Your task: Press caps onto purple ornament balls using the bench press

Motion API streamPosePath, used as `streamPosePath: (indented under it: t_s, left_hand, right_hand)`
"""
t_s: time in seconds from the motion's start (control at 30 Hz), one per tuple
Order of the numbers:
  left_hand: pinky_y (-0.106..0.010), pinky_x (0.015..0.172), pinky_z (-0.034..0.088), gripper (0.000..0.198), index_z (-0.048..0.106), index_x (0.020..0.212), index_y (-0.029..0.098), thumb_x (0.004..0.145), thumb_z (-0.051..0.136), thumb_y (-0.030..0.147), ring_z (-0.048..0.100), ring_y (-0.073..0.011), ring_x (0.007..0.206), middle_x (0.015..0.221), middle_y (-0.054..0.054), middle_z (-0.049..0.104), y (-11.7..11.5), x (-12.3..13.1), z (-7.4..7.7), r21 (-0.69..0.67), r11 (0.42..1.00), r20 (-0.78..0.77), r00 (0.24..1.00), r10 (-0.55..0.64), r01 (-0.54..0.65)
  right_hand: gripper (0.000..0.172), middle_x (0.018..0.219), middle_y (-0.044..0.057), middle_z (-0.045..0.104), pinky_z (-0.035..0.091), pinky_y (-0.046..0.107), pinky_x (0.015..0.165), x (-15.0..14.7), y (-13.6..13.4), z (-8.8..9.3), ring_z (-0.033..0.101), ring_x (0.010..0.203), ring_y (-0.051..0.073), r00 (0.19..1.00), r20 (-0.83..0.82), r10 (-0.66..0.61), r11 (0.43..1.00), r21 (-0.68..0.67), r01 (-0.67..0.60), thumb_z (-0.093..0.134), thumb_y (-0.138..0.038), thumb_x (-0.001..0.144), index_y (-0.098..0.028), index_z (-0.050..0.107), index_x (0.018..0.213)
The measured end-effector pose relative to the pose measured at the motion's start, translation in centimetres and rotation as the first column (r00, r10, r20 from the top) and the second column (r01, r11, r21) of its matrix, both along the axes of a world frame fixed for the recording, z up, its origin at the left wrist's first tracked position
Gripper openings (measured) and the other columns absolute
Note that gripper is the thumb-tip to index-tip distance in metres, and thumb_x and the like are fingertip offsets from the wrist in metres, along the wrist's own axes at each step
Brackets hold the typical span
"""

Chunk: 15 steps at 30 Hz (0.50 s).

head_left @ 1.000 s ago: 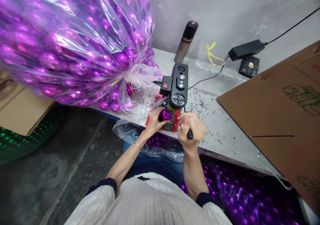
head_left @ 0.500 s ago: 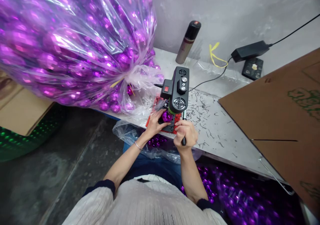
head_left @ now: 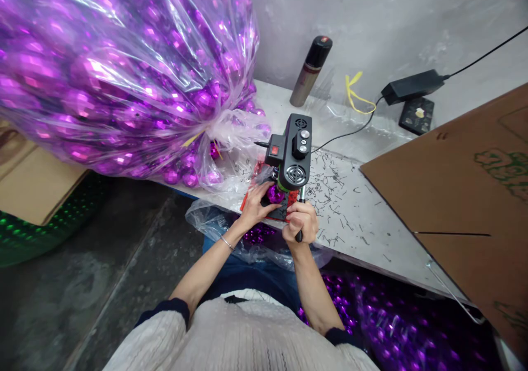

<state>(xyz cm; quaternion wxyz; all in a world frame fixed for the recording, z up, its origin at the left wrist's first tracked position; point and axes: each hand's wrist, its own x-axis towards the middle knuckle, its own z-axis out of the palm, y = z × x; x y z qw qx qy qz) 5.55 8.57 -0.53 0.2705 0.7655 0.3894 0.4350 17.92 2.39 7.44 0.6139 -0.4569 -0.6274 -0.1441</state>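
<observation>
Our left hand [head_left: 254, 206] holds a purple ball [head_left: 275, 194] between thumb and fingers under the press [head_left: 296, 151], while our right hand [head_left: 302, 222] grips its black-handled lever [head_left: 299, 236] (short black bits [head_left: 325, 168] litter the table [head_left: 391, 244] alongside).

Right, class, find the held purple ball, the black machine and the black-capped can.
Purple ball [head_left: 275, 194], head view: upper side.
Black machine [head_left: 294, 154], head view: housing top.
Black-capped can [head_left: 306, 79], head view: body.
</observation>
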Motion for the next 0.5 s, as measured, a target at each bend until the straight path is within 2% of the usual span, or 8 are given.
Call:
streamPosePath:
  t_s: [0.13,0.3,0.5]
  left_hand:
    - [-0.051,0.111,0.051,0.071,0.057,0.143,0.022,0.083,0.080,0.051,0.065,-0.0317,0.130,0.137,-0.015,0.069,0.1,0.0,0.1,-0.051,0.999,-0.033,0.999,0.003,-0.004]
    - [-0.050,0.109,0.052,0.067,0.059,0.139,0.019,0.083,0.080,0.049,0.066,-0.0312,0.128,0.136,-0.016,0.069,0.2,0.0,0.2,-0.045,0.999,-0.021,1.000,0.006,-0.007]
    - [-0.050,0.109,0.052,0.066,0.059,0.140,0.019,0.084,0.081,0.046,0.066,-0.0312,0.127,0.136,-0.016,0.069,0.5,0.1,0.2,-0.035,0.999,-0.021,1.000,0.002,-0.003]
  right_hand:
    - [0.026,0.075,0.000,0.060,0.048,0.035,0.066,-0.2,0.2,-0.4,0.056,0.062,0.014,0.999,-0.035,-0.009,1.000,0.021,0.010,0.039,-0.027,0.103,-0.024,0.052,0.081]
    - [0.025,0.077,0.000,0.060,0.049,0.033,0.067,-0.3,0.4,-0.8,0.059,0.064,0.014,0.997,-0.072,0.036,0.999,0.042,-0.033,0.039,-0.026,0.103,-0.023,0.052,0.082]
    - [0.026,0.074,-0.001,0.059,0.049,0.032,0.067,0.0,0.4,-0.9,0.059,0.064,0.013,0.996,0.084,0.007,0.999,0.037,-0.011,0.038,-0.022,0.102,-0.024,0.049,0.079]
